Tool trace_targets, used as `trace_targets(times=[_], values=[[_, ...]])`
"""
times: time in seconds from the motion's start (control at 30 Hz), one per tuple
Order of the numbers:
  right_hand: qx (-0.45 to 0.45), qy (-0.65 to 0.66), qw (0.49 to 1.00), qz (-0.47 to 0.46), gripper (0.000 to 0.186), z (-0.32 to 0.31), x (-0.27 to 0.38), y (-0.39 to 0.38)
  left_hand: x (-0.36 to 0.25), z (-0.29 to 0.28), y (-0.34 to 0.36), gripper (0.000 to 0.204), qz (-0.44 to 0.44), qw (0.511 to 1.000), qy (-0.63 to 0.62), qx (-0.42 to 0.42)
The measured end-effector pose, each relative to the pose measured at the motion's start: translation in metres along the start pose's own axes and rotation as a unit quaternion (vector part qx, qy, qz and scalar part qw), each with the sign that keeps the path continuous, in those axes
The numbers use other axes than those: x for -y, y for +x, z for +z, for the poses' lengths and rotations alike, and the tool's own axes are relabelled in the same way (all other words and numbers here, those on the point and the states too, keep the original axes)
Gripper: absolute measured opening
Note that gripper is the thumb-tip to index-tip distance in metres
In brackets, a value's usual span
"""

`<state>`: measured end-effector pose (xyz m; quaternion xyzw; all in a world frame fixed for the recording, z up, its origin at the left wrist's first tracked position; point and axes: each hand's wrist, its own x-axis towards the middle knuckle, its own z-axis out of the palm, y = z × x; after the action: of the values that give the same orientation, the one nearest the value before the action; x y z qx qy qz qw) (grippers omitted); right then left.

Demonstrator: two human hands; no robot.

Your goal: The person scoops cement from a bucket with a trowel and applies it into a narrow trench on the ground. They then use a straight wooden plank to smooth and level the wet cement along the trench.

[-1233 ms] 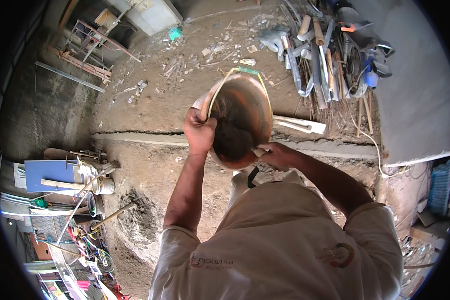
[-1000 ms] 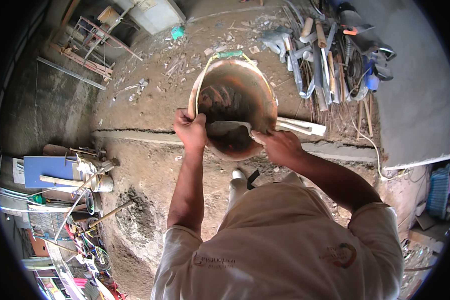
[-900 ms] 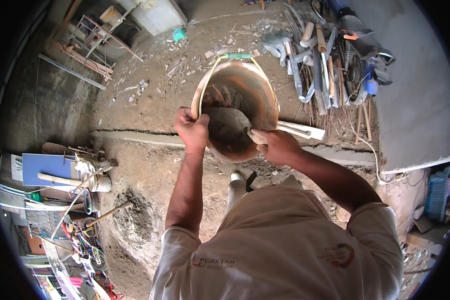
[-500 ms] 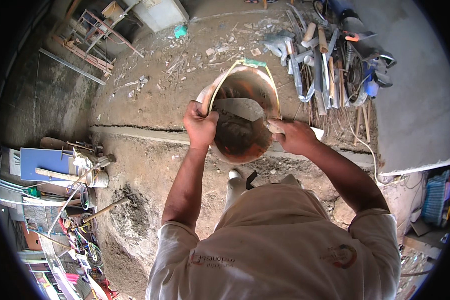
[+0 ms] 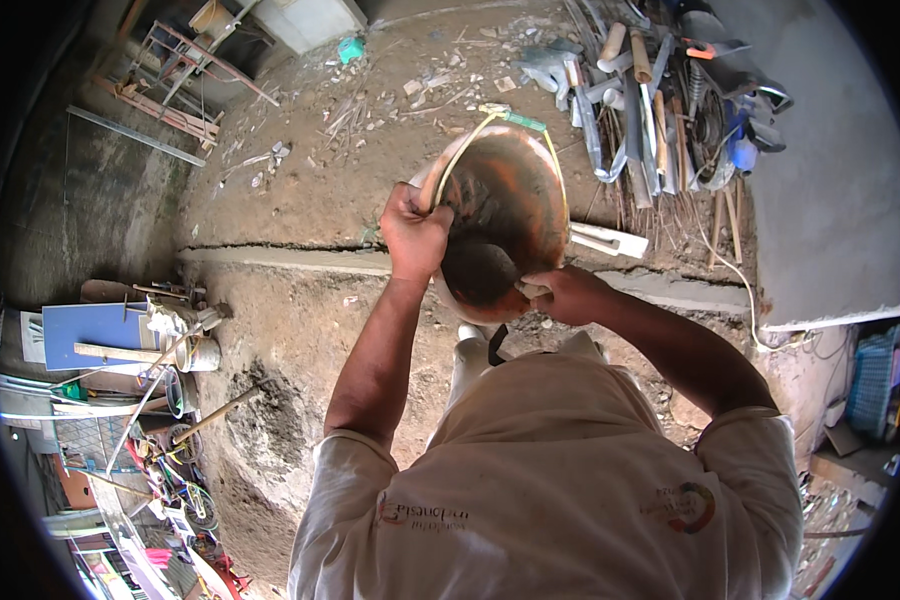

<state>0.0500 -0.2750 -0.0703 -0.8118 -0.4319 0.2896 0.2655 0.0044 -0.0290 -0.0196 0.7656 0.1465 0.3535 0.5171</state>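
My left hand is closed over the left rim of a round bucket, its thumb lying inside. The bucket tilts so that I look into its mouth; its inner wall is smeared grey and orange-brown. A wire handle with a green grip stands over the far rim. At the near right of the mouth, my right hand is closed round the short handle of a trowel. The trowel's dark rounded blade is inside the bucket, over the lower part of the wall.
A white flat tool lies right of the bucket by a concrete strip. Tools and metal pieces are heaped at the far right, beside a grey slab. Boards, buckets and a small bicycle crowd the left. Rubble covers the far ground.
The trowel blade has moved from the middle of the bucket toward its near side and looks darker. The bucket has tilted and shifted slightly right; my right hand has come nearer to me.
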Motion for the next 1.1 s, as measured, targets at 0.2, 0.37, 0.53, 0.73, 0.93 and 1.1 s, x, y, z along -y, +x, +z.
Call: trace_targets(times=[0.2,0.37,0.53,0.73,0.93,1.1], values=[[0.006,0.139,0.989,-0.055,0.05,0.026,-0.023,0.01,0.006,0.01,-0.004,0.023,-0.004,1.0,-0.006,0.015],[0.103,0.378,0.915,0.096,0.055,0.015,0.001,0.008,0.018,0.001,0.005,0.023,-0.019,1.0,-0.001,0.007],[0.074,0.443,0.883,0.138,0.05,0.03,-0.019,0.007,0.088,-0.017,0.014,0.022,-0.059,0.998,-0.016,-0.013],[0.031,0.429,0.879,0.206,0.048,0.063,-0.05,-0.004,0.159,-0.017,0.0,0.025,-0.157,0.985,-0.066,0.003],[-0.031,0.452,0.832,0.321,0.051,0.129,-0.087,-0.028,0.273,-0.003,-0.049,0.026,-0.213,0.968,0.12,0.063],[-0.081,0.502,0.76,0.405,0.048,0.176,-0.153,-0.05,0.333,0.019,-0.108,0.027,-0.302,0.932,0.187,0.074]])
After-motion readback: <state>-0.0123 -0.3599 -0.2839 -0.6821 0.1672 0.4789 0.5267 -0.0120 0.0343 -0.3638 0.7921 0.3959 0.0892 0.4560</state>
